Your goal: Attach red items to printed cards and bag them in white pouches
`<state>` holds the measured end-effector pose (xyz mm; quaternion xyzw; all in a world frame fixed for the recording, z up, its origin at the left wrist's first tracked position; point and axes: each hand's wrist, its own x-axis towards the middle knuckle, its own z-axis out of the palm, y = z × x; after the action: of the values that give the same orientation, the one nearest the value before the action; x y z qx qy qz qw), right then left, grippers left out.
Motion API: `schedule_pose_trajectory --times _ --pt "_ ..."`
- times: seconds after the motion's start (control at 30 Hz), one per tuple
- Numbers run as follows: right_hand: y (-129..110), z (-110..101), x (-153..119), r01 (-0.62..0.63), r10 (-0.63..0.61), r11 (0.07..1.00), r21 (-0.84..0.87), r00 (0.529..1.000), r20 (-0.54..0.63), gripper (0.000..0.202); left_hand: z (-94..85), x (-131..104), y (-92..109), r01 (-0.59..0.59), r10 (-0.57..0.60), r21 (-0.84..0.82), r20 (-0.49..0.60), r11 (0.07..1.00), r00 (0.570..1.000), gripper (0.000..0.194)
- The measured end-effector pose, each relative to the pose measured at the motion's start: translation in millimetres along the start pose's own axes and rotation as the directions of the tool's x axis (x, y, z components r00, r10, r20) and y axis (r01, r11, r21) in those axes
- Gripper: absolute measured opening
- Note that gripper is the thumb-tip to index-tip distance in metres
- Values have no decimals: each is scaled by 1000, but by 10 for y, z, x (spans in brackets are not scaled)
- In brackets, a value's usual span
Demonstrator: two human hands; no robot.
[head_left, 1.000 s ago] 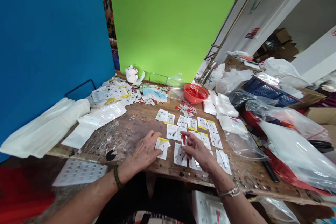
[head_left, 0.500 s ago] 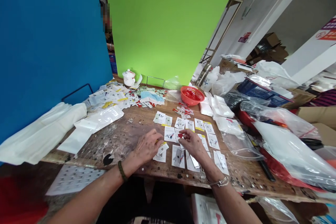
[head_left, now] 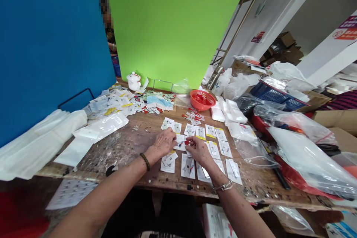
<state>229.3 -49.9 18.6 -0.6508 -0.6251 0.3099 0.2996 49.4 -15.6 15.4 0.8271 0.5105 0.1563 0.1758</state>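
Rows of white printed cards (head_left: pixel 188 166) lie on the worn wooden table, many with small flat packets on them. My left hand (head_left: pixel 164 142) is over the left of the rows, fingers curled together at the edge of a card (head_left: pixel 180 142); what they pinch, if anything, is hidden. Just right of it, my right hand (head_left: pixel 199 149) pinches a small red-ended packet (head_left: pixel 186 142) above the cards. A small white packet (head_left: pixel 170 158) rests askew on the card below my left hand. Farther back is a loose cluster of red-ended packets (head_left: pixel 194 116).
Behind the cards stands a red plastic basket (head_left: pixel 202 100) with red pieces inside. Piled packets (head_left: pixel 114 101) and a white lidded pot (head_left: pixel 134 81) are at the back left. Clear bags (head_left: pixel 252 150) crowd the right side. Green (head_left: pixel 175 26) and blue (head_left: pixel 52 37) panels border the table.
My left hand has moved up and away from the lower-left card, where the white packet now lies, toward the card beside my right hand. My right hand stays near the same spot with the red-ended packet.
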Motion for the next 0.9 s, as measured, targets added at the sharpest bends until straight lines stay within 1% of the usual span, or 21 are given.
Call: schedule_pose_trajectory --times 0.1,0.27,0.33,0.43,0.47,0.57,0.67,0.73,0.83,0.9 --pt "21 -43 17 -8 8 1000 22 1000 -17 28 36 13 -9 -21 21 -13 3 1000 1000 11" --pt "61 -130 2 -11 14 996 88 999 -38 25 83 42 -59 -37 36 -22 -39 999 999 11" --pt "83 -148 -18 -17 22 993 119 999 -40 25 78 36 -86 -97 95 -38 -48 995 994 5" --pt "105 -143 -48 -51 56 981 188 998 -22 25 57 22 -118 -224 224 -9 -29 975 974 20" --pt "107 -135 -57 -71 75 975 209 997 -11 24 51 19 -122 -252 252 17 -10 968 968 22" --pt "99 -111 -80 -124 124 961 245 992 18 22 32 16 -118 -289 285 90 53 953 957 21" --pt "95 -106 -97 -137 135 955 264 990 27 21 16 12 -108 -289 286 115 45 950 957 26" --pt "99 -111 -100 -141 140 948 285 990 27 20 16 6 -116 -297 297 94 12 950 955 26" --pt "99 -108 -82 -149 150 932 331 988 23 18 45 4 -154 -332 333 27 -22 943 943 18" --pt "84 -83 -54 -118 132 913 391 991 -9 16 80 14 -187 -344 343 -28 -43 939 938 12"
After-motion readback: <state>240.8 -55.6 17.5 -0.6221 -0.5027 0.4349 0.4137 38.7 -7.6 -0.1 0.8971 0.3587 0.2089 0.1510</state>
